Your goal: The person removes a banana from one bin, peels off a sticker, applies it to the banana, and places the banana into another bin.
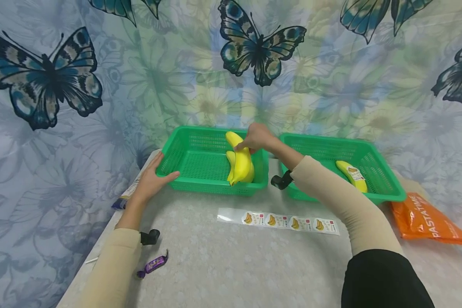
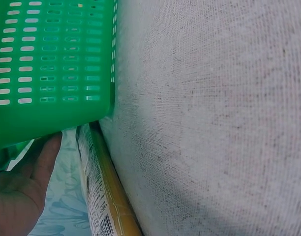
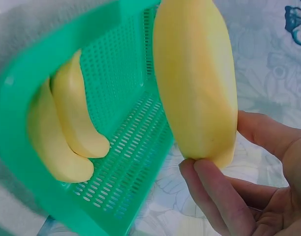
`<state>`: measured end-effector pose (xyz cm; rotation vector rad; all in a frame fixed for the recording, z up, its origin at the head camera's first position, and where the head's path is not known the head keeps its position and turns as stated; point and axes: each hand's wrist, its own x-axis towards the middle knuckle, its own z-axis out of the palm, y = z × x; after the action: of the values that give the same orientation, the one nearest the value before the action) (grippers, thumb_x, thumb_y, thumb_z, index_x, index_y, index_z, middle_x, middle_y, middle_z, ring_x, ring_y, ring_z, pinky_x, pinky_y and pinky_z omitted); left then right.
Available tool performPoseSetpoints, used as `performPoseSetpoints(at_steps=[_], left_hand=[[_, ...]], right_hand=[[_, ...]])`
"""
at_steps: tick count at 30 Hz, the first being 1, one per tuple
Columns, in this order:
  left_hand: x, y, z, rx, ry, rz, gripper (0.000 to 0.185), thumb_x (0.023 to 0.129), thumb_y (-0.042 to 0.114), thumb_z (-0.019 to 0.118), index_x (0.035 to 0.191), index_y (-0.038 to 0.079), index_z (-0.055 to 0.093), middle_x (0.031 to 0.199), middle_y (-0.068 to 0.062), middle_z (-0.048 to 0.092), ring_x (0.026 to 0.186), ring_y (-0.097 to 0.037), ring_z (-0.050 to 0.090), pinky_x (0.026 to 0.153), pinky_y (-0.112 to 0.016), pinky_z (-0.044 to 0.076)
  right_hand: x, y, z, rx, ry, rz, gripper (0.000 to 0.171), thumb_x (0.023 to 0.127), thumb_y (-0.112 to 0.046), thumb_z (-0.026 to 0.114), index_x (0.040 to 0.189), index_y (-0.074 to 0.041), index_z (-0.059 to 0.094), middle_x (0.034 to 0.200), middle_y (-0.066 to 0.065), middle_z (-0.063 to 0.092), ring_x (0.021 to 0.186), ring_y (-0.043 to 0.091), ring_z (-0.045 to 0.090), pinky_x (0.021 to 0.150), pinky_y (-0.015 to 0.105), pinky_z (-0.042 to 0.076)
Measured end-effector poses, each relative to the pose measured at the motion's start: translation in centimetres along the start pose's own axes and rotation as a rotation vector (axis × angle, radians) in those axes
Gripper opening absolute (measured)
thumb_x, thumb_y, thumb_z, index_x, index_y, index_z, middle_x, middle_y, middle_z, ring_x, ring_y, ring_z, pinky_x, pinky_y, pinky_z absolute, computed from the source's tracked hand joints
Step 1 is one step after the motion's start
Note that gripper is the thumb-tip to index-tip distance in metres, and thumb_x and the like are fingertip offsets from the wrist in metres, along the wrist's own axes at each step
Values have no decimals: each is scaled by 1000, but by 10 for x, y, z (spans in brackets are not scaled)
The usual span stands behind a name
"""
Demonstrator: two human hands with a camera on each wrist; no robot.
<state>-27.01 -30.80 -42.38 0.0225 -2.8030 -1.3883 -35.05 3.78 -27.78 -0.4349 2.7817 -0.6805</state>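
The banana (image 1: pixel 235 141) is held by the right hand (image 1: pixel 257 137), whose fingers (image 3: pixel 224 206) and thumb pinch its upper end, so that it hangs over the right part of the left green basket (image 1: pixel 185 147). Below it in that basket, against the right wall, lie more yellow bananas (image 1: pixel 241 169); the right wrist view shows two of them side by side on the perforated floor. The left hand (image 1: pixel 152 179) rests against the basket's near left corner, fingers fairly straight along the wall and thumb along the front rim, not curled round anything.

The basket stands on a bench (image 1: pixel 235 256) covered with pale speckled cloth. Just right of the basket stands a second green basket (image 1: pixel 385 179) with a single banana (image 1: pixel 352 175) bearing a label. In front of the left basket, toward the person, lies a clear sticker strip (image 1: pixel 279 220) printed with small banana pictures. Left of the basket, at the bench edge under the left hand, lies a printed packet (image 2: pixel 99 196). Nearer the person, by the left sleeve, is a purple wrapped candy (image 1: pixel 153 265). Far right of the basket lies an orange bag (image 1: pixel 427 220). Behind everything hangs a floral curtain with large butterflies (image 1: pixel 259 47).
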Motion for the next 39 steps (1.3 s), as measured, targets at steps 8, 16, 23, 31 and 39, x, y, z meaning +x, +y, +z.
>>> performPoseSetpoints(at_steps=[8, 16, 23, 31, 39], left_hand=[[0, -3, 0, -1, -9, -19, 103, 83, 63, 65, 157, 33, -1, 165, 9, -7, 152, -39, -4, 110, -75, 13], [-2, -4, 2, -31, -16, -21, 103, 85, 59, 66, 158, 29, -1, 165, 8, -8, 151, -40, -7, 110, -76, 12], [-1, -4, 2, -9, 12, 1, 103, 86, 57, 66, 158, 26, 0, 166, 4, -6, 151, -40, -6, 110, -75, 13], [-2, 2, 2, 11, 39, 19, 101, 86, 57, 65, 158, 23, 2, 166, 2, -5, 151, -42, -4, 110, -75, 14], [-3, 4, 6, 12, 72, 58, 98, 88, 54, 65, 158, 20, 6, 166, -3, -1, 151, -42, -1, 111, -73, 14]], right_hand=[[-33, 11, 3, 81, -31, -25, 43, 76, -36, 83, 54, -4, 64, 41, 1, 50, 59, 19, 69, 61, 30, 57], [-65, 25, 4, 9, -20, 3, 40, 77, -41, 81, 58, -8, 71, 45, 0, 57, 58, 17, 67, 53, 26, 50], [-102, 47, 19, 31, -40, 37, 36, 76, -42, 81, 75, -7, 78, 61, 1, 68, 59, 16, 65, 51, 21, 44], [-142, 77, 54, 153, -51, 102, 39, 74, -38, 83, 98, -8, 78, 88, 3, 76, 66, 13, 69, 61, 25, 54], [-170, 99, 84, 196, -8, 184, 41, 71, -38, 86, 98, -8, 78, 82, 0, 73, 70, 19, 70, 56, 25, 51]])
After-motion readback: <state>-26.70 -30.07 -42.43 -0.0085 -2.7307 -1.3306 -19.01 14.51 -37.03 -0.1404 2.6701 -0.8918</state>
